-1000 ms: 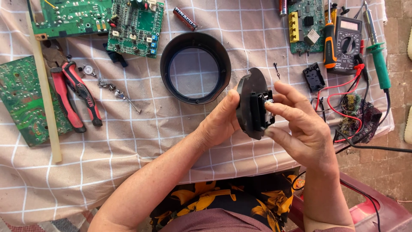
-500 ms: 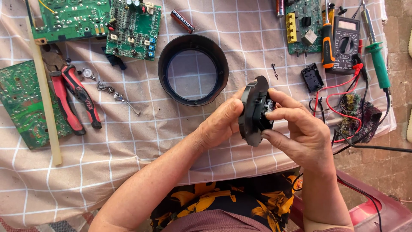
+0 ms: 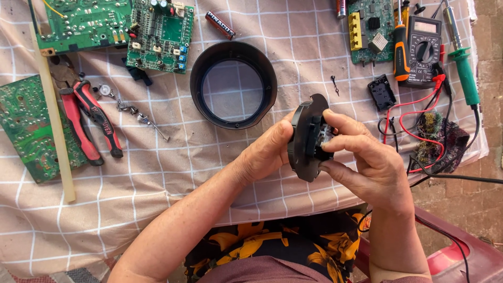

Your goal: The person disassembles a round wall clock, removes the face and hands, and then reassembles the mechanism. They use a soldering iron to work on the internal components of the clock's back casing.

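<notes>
A: Item one, the held piece?

B: Black round disc [image 3: 306, 137], plastic, turned on edge above the near edge of the table. The left hand [image 3: 267, 152] grasps its rim from the left side, fingers curled behind it. The right hand [image 3: 367, 162] closes on it from the right: thumb under the lower rim, fingertips [image 3: 330, 116] pressed at the small light-coloured part set in the disc's face.

A: Item two, nearest thing on the cloth?

B: Black ring housing [image 3: 233, 85], open, lying flat on the checked tablecloth [image 3: 157, 173], just beyond the disc and apart from it.

A: Left side of the table?

B: Red-handled pliers [image 3: 91, 123]; a pale stick [image 3: 52, 115] lying lengthwise beside them; a green circuit board [image 3: 23, 128] at the edge; two more green boards [image 3: 120, 26] along the far side; small metal bits [image 3: 131, 111] between pliers and ring.

A: Right side?

B: Multimeter [image 3: 423, 50] with red and black leads [image 3: 414, 131], an orange-handled screwdriver [image 3: 401, 47] touching it, a green-handled soldering iron [image 3: 463, 63], a further circuit board [image 3: 369, 29], a small black part [image 3: 381, 93], and a battery [image 3: 220, 25] far centre.
</notes>
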